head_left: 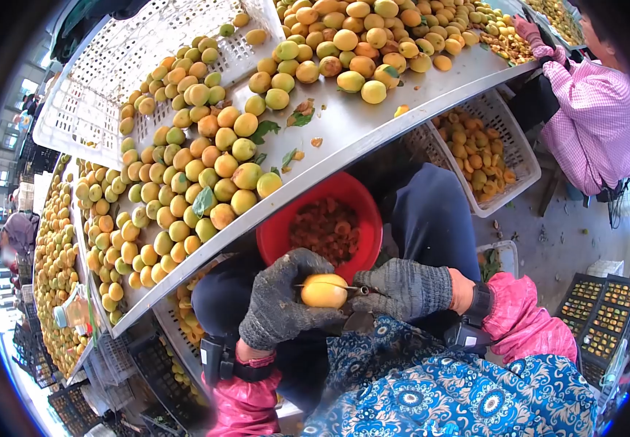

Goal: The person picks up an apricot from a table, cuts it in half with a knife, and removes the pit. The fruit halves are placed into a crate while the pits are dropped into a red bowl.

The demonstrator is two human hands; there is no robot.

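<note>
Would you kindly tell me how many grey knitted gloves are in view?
2. One glove on the left hand, around the yellow fruit; one glove on the right hand, holding a metal tool. Others may be hidden.

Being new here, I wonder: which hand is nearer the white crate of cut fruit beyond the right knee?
Right. The right hand is across the right knee from the white crate; the left hand is farther off, around the yellow fruit.

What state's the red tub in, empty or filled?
Partly filled: orange-brown pieces lie inside the red tub, with bare wall showing above them. How deep, cannot tell.
</note>
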